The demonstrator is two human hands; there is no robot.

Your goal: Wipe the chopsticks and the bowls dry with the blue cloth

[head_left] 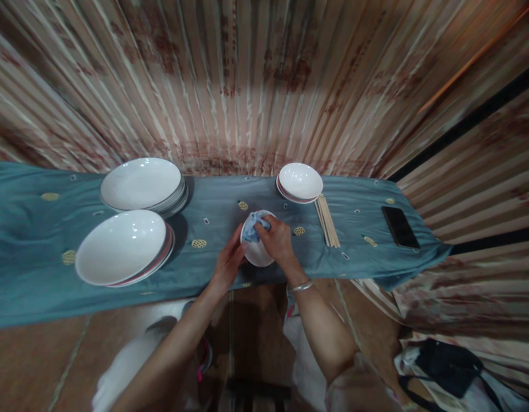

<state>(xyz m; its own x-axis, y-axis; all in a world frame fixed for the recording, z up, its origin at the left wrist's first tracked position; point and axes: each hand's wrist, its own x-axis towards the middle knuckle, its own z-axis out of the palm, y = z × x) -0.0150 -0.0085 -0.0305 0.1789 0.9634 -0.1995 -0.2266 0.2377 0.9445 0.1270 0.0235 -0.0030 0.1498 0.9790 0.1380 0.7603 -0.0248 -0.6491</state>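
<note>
A small white bowl (pixel 261 256) is between my two hands, close to the table's front edge. My left hand (pixel 231 254) grips its left rim, thumb toward the inside. Inside the bowl, my right hand (pixel 276 237) is closed on a crumpled light-blue cloth (pixel 252 227) pressed against the inner wall. A bracelet circles my right wrist. Beyond my hands, to the right, stands a short stack of small bowls (pixel 300 182), the top one white. A bundle of wooden chopsticks (pixel 327 223) lies just in front of that stack.
Two stacks stand at the left: large white plates (pixel 140 183) at the back and large white bowls (pixel 120 247) in front. A black phone (pixel 400 227) lies at the right end of the teal tablecloth (pixel 217 200). Curtains (pixel 251 103) hang directly behind the table.
</note>
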